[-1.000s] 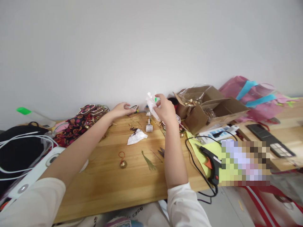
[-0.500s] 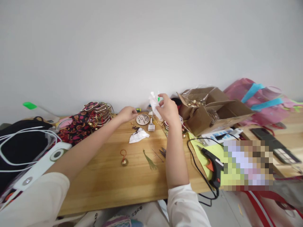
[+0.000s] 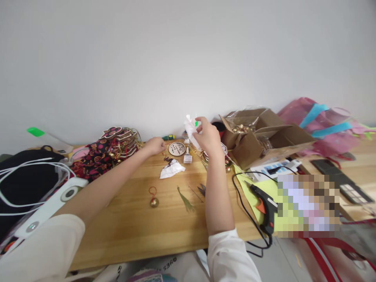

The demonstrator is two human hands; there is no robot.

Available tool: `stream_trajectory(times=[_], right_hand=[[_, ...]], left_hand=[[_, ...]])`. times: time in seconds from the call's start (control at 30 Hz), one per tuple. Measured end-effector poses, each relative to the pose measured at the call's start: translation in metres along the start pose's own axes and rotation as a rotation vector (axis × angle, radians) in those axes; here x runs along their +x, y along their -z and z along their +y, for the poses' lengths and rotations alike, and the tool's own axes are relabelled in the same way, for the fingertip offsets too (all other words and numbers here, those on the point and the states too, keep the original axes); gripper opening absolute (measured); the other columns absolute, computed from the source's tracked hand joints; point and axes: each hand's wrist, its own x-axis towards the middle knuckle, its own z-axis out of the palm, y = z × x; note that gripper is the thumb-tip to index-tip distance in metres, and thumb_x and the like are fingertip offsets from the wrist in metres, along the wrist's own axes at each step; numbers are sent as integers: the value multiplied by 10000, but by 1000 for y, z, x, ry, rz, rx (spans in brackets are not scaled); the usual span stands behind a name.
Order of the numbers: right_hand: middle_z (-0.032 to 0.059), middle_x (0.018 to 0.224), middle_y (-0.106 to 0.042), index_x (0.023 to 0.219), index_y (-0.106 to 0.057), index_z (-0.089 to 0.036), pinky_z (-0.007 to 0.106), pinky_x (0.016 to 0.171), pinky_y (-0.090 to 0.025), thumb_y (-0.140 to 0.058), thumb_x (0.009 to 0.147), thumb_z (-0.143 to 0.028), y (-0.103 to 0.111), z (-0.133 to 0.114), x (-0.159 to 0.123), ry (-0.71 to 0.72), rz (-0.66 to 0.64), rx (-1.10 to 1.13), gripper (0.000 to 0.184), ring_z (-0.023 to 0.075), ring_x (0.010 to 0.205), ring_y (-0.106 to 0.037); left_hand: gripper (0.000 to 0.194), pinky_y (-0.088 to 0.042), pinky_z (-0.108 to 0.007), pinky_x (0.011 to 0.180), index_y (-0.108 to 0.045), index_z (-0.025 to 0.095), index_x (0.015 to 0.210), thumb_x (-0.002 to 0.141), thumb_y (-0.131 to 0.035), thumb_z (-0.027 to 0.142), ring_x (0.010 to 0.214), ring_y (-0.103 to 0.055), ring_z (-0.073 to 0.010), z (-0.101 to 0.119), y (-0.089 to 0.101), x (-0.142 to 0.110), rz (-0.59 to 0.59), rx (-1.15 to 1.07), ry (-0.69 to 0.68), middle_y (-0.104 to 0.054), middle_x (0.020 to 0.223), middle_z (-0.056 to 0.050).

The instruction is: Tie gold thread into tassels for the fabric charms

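My right hand (image 3: 208,137) is raised above the far side of the wooden table (image 3: 138,219), fingers closed round a small white bottle wrapped in plastic (image 3: 190,128). My left hand (image 3: 155,145) rests curled on the table just left of a round wooden disc (image 3: 176,149); I cannot see anything in it. A crumpled white tissue (image 3: 171,169) lies in front of the disc. A small white glue tube (image 3: 187,157) stands beside it. Nearer to me lie a gold bell on a red loop (image 3: 153,200) and a green-gold tassel (image 3: 185,200).
A pile of patterned ornaments (image 3: 108,149) sits at the back left. An open cardboard box (image 3: 258,137) with gold bells stands at the right. A black glue gun (image 3: 264,203) with its cord lies on yellow-green paper. A white power strip (image 3: 273,167), pink bags (image 3: 320,121) are farther right.
My left hand set the round wooden disc down on the table and drew back to its left. My right hand has stayed raised with the white bottle.
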Motion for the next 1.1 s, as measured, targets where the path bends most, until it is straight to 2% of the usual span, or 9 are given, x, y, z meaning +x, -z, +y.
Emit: stream_trajectory(times=[0.27, 0.47, 0.87, 1.1], right_hand=[[97, 996, -725, 1292, -536, -166, 365, 827, -459, -520, 786, -98, 1, 2, -1, 4, 16, 5, 510, 272, 983, -653], [96, 1026, -729, 1296, -530, -170, 376, 843, -466, -527, 791, -94, 2, 3, -1, -7, 3, 4, 510, 285, 1006, -655], [98, 1028, -727, 1305, -530, -173, 384, 866, -476, -527, 801, -90, 2, 2, -1, -9, -8, 7, 511, 285, 1021, -657], [95, 1020, -730, 1299, -538, -181, 390, 857, -479, -528, 788, -93, -1, 3, 0, 9, 2, 6, 519, 295, 1016, -658]], left_hand=[[321, -564, -418, 886, -604, 184, 1222, 939, -622, 336, 1073, -637, -237, 7, 4, 1, -6, 74, -21, -622, 1239, -95], [311, -564, -417, 888, -607, 187, 1217, 944, -614, 336, 1069, -637, -231, 3, 10, -5, -26, 129, -56, -622, 1242, -97], [298, -565, -413, 882, -621, 177, 1193, 944, -612, 341, 1056, -641, -233, -9, 48, -18, -6, 210, -59, -633, 1225, -91], [290, -572, -410, 867, -624, 165, 1180, 946, -609, 337, 1027, -649, -225, -13, 67, -18, -67, 299, -118, -642, 1200, -89]])
